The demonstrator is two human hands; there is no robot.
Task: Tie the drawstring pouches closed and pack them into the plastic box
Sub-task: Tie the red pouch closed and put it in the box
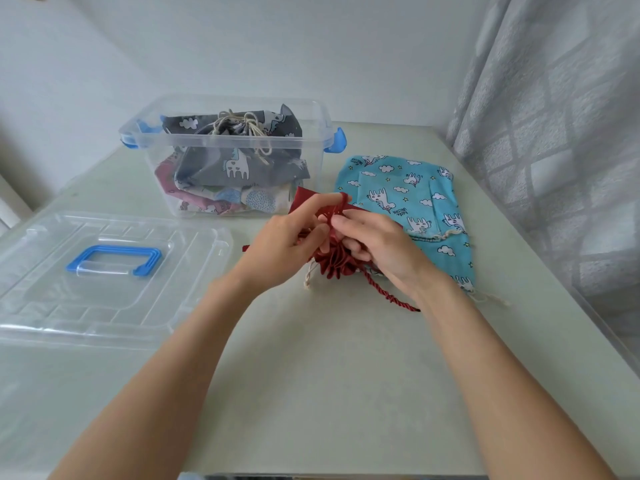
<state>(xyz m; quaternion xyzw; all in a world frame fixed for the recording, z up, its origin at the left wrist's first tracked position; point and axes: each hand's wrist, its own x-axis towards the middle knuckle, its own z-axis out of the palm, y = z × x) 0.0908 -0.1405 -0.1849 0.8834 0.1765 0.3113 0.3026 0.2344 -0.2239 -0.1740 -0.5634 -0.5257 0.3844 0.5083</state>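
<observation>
A dark red drawstring pouch [337, 263] with a gathered mouth lies at the table's middle. My left hand [287, 242] and my right hand [377, 242] both pinch its red cord, which loops over a fingertip above the pouch. One twisted cord end [388, 294] trails toward me on the table. A light blue unicorn-print pouch [412, 199] lies flat to the right, partly under my right hand. The clear plastic box [311, 157] with blue latches stands behind, holding a grey unicorn pouch [242, 157] tied at the top and several other pouches beneath it.
The box's clear lid [194, 265] with a blue handle [114, 259] lies flat at the left. A grey patterned curtain [554, 133] hangs along the table's right edge. A white wall stands behind the table [311, 375].
</observation>
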